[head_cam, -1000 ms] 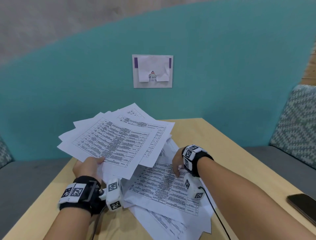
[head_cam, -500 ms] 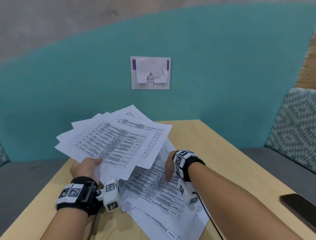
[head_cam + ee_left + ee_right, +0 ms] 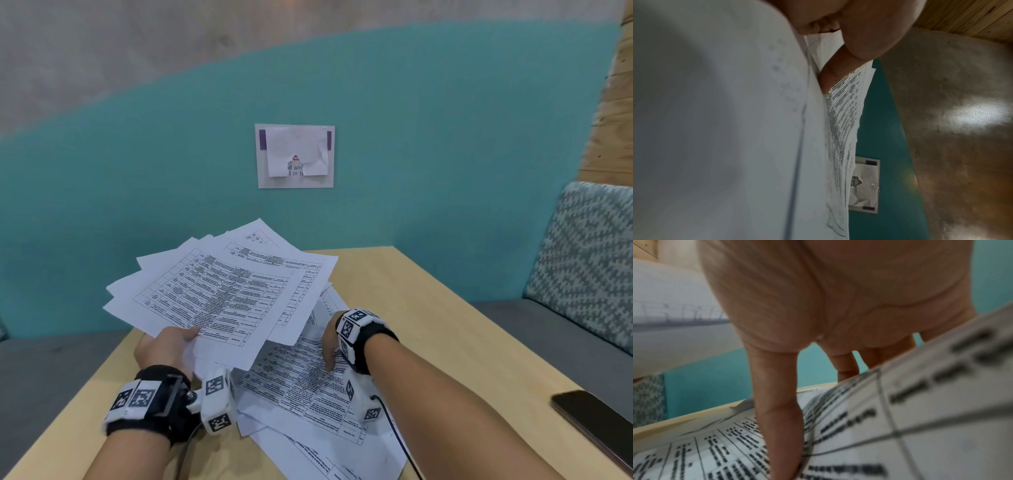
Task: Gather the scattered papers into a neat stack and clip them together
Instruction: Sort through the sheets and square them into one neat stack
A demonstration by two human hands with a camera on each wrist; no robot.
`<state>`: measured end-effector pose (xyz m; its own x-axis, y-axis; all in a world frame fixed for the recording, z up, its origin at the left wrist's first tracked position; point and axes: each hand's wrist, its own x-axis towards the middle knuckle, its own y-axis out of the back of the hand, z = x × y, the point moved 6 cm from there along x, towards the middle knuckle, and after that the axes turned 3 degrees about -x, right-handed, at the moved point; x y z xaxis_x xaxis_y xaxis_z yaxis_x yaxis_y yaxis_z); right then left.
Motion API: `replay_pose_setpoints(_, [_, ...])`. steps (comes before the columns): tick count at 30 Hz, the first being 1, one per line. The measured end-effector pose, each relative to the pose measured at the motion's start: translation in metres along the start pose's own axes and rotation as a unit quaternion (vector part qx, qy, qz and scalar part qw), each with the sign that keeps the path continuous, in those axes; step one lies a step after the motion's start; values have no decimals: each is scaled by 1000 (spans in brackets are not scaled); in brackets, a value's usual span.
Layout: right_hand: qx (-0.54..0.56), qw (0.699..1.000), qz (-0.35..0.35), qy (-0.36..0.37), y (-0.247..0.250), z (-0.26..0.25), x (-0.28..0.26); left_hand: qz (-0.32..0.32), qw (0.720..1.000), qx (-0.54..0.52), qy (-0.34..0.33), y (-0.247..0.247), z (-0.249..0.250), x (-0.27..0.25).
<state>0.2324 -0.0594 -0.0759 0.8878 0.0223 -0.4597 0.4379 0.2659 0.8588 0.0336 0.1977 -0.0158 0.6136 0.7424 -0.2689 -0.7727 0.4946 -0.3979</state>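
Note:
My left hand [image 3: 171, 342] holds a loose fan of several printed sheets [image 3: 222, 294] raised above the table, thumb on top [image 3: 838, 69] and fingers beneath. More printed sheets [image 3: 298, 387] lie overlapping and askew on the wooden table [image 3: 428, 308]. My right hand [image 3: 330, 346] is on the topmost lying sheet [image 3: 900, 426]. Its thumb [image 3: 777, 418] presses on the print, and the fingers [image 3: 846, 365] reach behind that sheet's raised edge. The held fan hides the far part of the lying pile. No clip is in view.
A dark phone [image 3: 596, 425] lies near the table's right edge. A grey bench with a patterned cushion [image 3: 589, 253] stands to the right. A paper notice [image 3: 294, 156] hangs on the teal wall behind the table.
My right hand has slid a little left and nearer, and the top lying sheet has shifted with it. The left hand keeps its fan of sheets raised, almost still.

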Motion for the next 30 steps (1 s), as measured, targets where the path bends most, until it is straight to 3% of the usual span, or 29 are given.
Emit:
replay_pose_setpoints(3, [37,999,14,-15,11,7,-63,3,1000,-9,2,0,-1,2])
replay_pose_setpoints(5, [41,999,24,-4,12,7,-77,5,1000,-17,3,1,-2,3])
replay_pose_setpoints(13, [32,999,0,20,4,13,-62,-9,999,-30,8,-1,-2,3])
replay_pose_setpoints(16, [101,994,-2,41,7,25,-58,8,999,-35,12,2,-2,6])
replay_pose_setpoints(22, [245,970,6,6,14,77,-63,20,999,-44,25,5,-4,15])
replay_pose_setpoints(30, [313,949,5,-32,3,142,-83,12,996,-87,21,5,-2,20])
